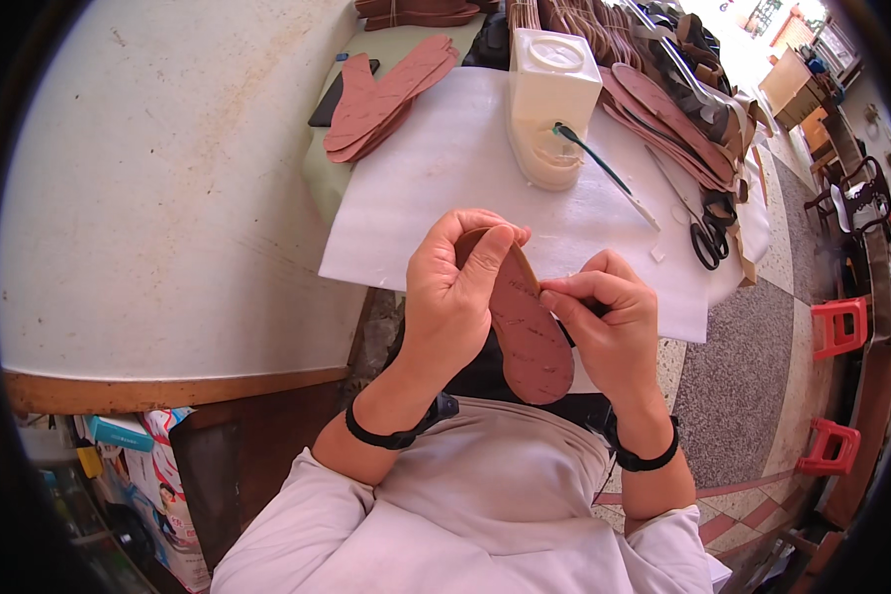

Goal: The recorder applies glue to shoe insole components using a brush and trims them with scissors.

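A reddish-brown shoe insole [532, 337] with printed marks is held up between my hands over the near edge of the white work sheet. My left hand [460, 267] grips its upper end, thumb in front and fingers behind. At the insole's right edge, my right hand [609, 307] is closed in a pinch; the fingertips touch the rim, and anything small between them is hidden. Beyond my hands stands a cream plastic glue container [554, 109] with an open front, a dark-handled brush [604, 168] leaning out of it.
Black-handled scissors [708, 233] lie right of the container. Stacked insoles [386, 99] rest at the back left, with more insoles [668, 124] at the back right. A white table [148, 218] fills the left side. Red stools [840, 327] stand on the floor at right.
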A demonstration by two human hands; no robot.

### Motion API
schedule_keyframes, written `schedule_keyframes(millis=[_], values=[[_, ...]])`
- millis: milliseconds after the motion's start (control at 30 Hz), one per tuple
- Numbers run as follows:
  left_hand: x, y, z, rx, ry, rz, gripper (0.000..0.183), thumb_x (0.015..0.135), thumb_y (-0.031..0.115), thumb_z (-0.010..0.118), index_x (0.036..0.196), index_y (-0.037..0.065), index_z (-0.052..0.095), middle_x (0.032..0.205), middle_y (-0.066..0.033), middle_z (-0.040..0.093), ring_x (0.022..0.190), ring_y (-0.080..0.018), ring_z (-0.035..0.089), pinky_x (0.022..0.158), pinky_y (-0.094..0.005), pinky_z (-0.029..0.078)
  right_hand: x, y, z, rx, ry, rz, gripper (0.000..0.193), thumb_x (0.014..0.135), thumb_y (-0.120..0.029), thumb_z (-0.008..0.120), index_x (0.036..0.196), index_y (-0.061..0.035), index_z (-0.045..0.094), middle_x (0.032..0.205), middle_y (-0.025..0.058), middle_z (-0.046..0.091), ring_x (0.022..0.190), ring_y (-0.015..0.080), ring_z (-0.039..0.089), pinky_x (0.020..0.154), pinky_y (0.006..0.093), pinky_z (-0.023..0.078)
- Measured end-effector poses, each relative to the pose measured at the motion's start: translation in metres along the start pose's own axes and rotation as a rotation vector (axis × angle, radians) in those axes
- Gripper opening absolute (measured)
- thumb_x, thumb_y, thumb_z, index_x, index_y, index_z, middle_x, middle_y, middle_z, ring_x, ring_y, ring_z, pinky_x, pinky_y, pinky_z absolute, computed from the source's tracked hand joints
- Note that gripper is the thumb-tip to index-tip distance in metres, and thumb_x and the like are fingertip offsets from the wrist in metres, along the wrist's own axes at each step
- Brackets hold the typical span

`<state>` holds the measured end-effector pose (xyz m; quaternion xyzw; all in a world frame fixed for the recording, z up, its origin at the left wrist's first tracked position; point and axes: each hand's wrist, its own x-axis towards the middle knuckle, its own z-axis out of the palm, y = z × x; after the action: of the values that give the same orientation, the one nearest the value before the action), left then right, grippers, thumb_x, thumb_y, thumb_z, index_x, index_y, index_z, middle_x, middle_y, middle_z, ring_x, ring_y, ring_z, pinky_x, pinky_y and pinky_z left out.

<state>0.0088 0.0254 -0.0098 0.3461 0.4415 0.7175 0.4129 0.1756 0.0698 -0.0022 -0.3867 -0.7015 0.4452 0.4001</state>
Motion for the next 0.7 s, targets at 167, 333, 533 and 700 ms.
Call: schedule_keyframes(millis=[167, 333, 533, 700], values=[[-0.0007, 0.0005, 0.001, -0.003, -0.006, 0.0, 0.016, 0.105, 0.016, 0.063, 0.107, 0.001, 0.062, 0.102, -0.0095, 0.07, 0.105, -0.0213, 0.071, 0.095, -0.0334, 0.056, -0.0013, 0.0011, -0.0009, 0.011, 0.0, 0.013, 0.016, 0.078, 0.003, 0.082, 0.094, -0.0021, 0.081, 0.076, 0.0019, 0.056, 0.067, 0.01, 0.051, 0.059, 0.0254, 0.042], [-0.0006, -0.0007, 0.0013, -0.018, -0.013, 0.005, 0.016, 0.104, 0.016, 0.064, 0.107, 0.001, 0.062, 0.102, -0.0093, 0.07, 0.105, -0.0216, 0.071, 0.096, -0.0335, 0.055, -0.002, -0.0029, -0.0021, -0.012, -0.008, 0.023, 0.016, 0.079, 0.003, 0.081, 0.093, -0.0021, 0.081, 0.075, 0.0021, 0.057, 0.066, 0.01, 0.052, 0.059, 0.0255, 0.042], [-0.0012, -0.0023, 0.0033, -0.017, -0.023, 0.02, 0.017, 0.104, 0.017, 0.064, 0.107, 0.0, 0.062, 0.101, -0.0093, 0.069, 0.106, -0.0215, 0.07, 0.097, -0.0336, 0.054, -0.0026, -0.0019, -0.0002, -0.053, -0.031, -0.01, 0.012, 0.079, 0.004, 0.078, 0.091, 0.0006, 0.077, 0.078, 0.0033, 0.057, 0.067, 0.0108, 0.053, 0.059, 0.0255, 0.043], [0.0021, 0.0017, 0.0042, 0.036, -0.08, 0.028, 0.013, 0.103, 0.012, 0.065, 0.107, 0.0, 0.062, 0.1, -0.0096, 0.071, 0.1, -0.0194, 0.072, 0.092, -0.0318, 0.056, -0.0015, -0.0057, 0.0034, -0.038, -0.065, -0.017, 0.01, 0.081, 0.007, 0.071, 0.091, 0.0041, 0.07, 0.086, 0.007, 0.057, 0.071, 0.0128, 0.059, 0.062, 0.0251, 0.052]])
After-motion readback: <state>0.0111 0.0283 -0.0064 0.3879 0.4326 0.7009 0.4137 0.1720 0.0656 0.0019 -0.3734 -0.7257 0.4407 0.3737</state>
